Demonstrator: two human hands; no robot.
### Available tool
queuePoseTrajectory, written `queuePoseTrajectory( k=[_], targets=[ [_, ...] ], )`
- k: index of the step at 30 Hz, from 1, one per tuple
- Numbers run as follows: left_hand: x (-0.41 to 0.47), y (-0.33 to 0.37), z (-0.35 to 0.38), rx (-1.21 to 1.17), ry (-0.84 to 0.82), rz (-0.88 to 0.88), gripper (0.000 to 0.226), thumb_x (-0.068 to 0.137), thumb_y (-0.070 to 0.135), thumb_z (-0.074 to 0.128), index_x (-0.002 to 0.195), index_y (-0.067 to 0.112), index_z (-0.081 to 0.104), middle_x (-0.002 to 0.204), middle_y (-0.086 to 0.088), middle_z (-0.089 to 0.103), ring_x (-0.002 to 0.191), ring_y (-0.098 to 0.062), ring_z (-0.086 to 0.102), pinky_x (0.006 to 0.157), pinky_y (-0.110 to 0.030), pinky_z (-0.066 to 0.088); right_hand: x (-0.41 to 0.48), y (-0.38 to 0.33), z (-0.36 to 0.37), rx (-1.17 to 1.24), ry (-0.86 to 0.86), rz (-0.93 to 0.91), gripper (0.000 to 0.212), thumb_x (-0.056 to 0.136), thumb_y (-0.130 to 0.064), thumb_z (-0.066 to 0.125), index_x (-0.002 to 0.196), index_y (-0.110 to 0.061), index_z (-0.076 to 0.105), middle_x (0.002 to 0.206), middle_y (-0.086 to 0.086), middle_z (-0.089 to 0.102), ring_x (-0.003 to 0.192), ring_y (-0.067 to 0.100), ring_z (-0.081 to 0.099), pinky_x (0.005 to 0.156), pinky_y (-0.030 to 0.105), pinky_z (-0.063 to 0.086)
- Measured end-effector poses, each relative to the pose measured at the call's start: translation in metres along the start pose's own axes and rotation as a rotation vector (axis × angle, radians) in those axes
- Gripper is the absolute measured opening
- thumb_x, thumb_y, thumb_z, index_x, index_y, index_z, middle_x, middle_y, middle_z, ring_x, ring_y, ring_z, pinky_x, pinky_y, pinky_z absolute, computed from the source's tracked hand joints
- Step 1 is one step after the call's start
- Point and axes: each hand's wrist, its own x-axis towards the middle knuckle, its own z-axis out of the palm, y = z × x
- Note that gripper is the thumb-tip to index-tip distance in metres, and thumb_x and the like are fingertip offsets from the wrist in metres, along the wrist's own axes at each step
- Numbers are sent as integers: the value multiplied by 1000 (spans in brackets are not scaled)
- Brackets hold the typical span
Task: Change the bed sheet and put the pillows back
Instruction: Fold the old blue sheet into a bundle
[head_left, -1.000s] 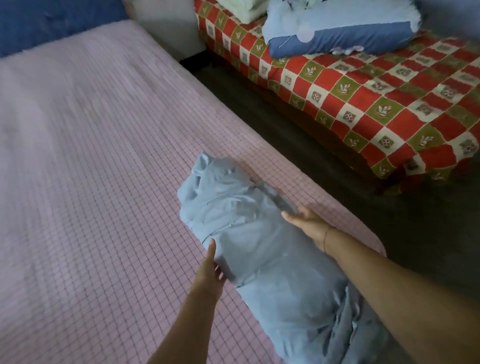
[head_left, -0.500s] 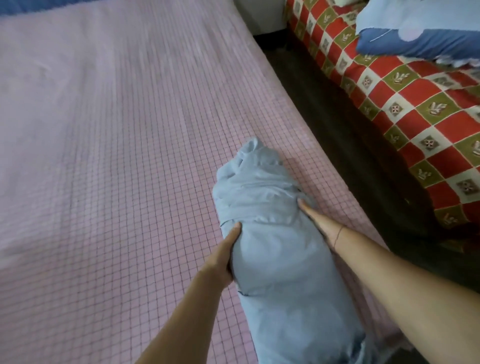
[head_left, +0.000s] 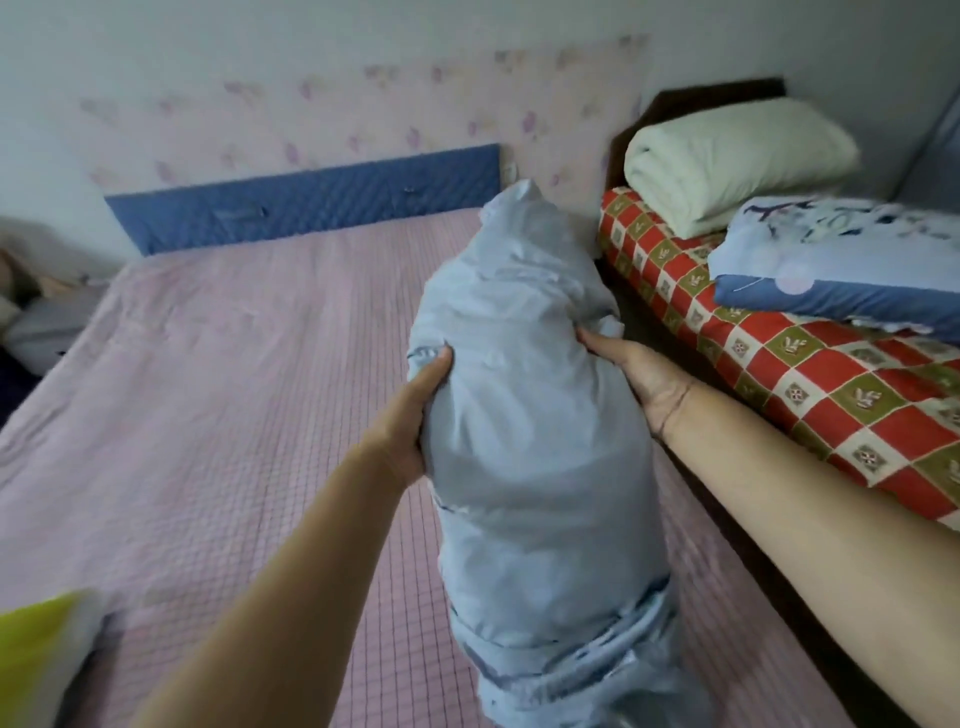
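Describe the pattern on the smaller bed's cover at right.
The cover is checked red, cream and olive, with small motifs; the head view shows it.

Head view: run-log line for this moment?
light blue bundle: over pink bed | left hand: grips it | right hand: grips it

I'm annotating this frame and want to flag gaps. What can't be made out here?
Head view:
- lower end of the light blue bundle: cut off by the bottom edge.
- fingers of the left hand and right hand: hidden behind the bundle.
- yellow thing, lower left: blurred, cut by the edge; unidentifiable.
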Motion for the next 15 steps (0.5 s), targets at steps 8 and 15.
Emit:
queuePoseTrajectory(
  k=[8, 15],
  targets=[
    [-36, 131, 17, 77, 169, 335, 75, 50, 73, 75, 109, 28, 66, 113, 3, 72, 108, -19, 66, 101, -42, 48, -14, -109, 64, -48, -128, -208, 14, 93, -24, 57, 100, -16, 67, 88, 0, 75, 85, 14, 70, 78, 31, 52],
    [-43, 48, -10, 130, 306, 141, 96, 55, 71, 78, 127, 11, 58, 112, -4, 69, 101, -23, 65, 87, -38, 52, -8, -27, 41, -59, -64, -85, 13, 92, -16, 61, 104, -17, 65, 95, 2, 71, 97, 18, 65, 75, 32, 53]
  ],
)
